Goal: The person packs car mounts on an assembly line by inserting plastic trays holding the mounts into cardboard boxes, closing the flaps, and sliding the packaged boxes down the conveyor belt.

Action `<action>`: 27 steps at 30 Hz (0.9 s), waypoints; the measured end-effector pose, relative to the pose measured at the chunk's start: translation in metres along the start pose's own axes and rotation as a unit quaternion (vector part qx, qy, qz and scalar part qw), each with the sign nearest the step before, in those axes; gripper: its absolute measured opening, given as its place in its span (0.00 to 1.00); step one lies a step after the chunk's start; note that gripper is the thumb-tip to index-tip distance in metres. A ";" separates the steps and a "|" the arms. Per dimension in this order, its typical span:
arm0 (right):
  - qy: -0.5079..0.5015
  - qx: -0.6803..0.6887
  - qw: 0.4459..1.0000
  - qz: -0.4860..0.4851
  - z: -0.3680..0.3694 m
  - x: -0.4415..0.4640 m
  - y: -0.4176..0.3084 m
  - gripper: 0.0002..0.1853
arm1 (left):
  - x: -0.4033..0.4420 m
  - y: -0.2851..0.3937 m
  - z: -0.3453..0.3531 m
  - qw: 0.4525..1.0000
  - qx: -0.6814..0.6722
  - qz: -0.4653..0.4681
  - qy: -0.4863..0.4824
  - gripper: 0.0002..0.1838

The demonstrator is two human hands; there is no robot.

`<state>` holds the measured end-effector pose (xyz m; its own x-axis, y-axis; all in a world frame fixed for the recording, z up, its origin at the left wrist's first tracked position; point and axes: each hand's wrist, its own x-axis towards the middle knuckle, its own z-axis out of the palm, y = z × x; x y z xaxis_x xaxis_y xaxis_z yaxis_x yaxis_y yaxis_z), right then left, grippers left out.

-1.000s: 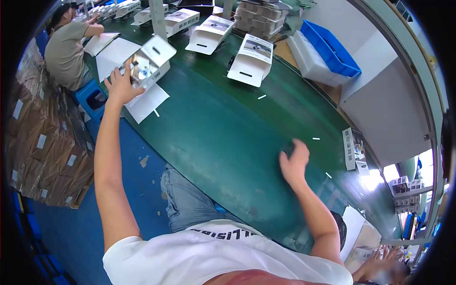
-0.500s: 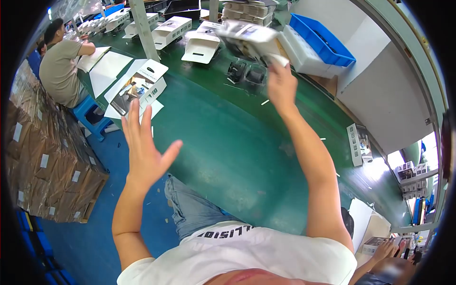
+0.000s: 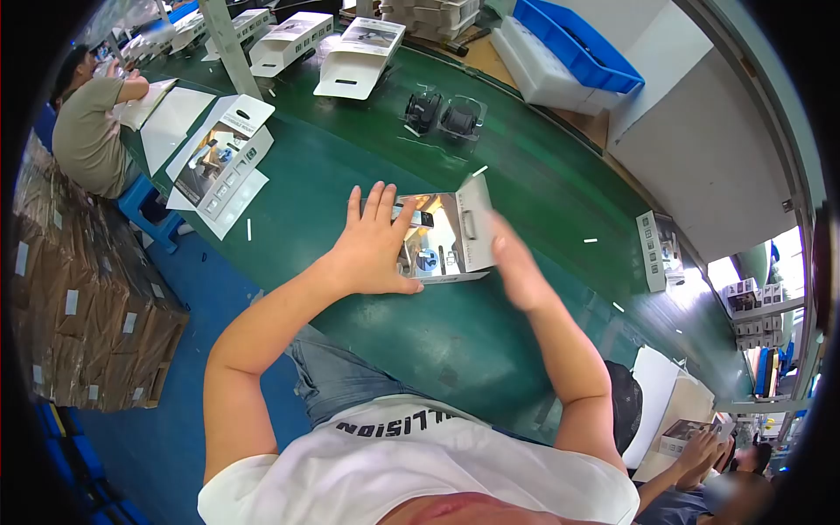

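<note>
A printed carton (image 3: 442, 236) lies on the green table in front of me, its picture side up. My left hand (image 3: 376, 245) rests flat across the carton's left part, fingers spread, covering some of the print. At its right end a light flap (image 3: 475, 226) with a handle slot stands raised. Against the outer side of that flap is my right hand (image 3: 518, 267), blurred by motion, so its fingers are hard to make out. Further back, two black parts in clear plastic trays (image 3: 442, 114) sit on the table.
An unfolded printed carton (image 3: 219, 157) lies at the left. Open boxes (image 3: 363, 57) line the back, beside a metal post (image 3: 229, 48). A blue bin (image 3: 582, 48) rests on white foam. Another box (image 3: 661, 254) is at right. Co-workers sit at left and lower right.
The carton my right hand held in the air at the back is down on the table before me. My left hand moved right onto it; my right hand came nearer, to the flap.
</note>
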<state>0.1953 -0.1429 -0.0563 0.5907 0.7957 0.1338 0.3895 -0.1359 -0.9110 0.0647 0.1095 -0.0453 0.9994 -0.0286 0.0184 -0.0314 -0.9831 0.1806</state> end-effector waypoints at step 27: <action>0.190 0.183 0.944 0.198 -0.060 0.036 0.013 0.40 | -0.030 -0.049 -0.001 0.981 -0.112 -0.059 0.149 0.71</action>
<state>0.2646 -0.1514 -0.0395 0.8763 0.4475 -0.1787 -0.1443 -0.1101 -0.9834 0.0362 0.1591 -0.0537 0.9493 0.1707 0.2638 0.0498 -0.9108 0.4099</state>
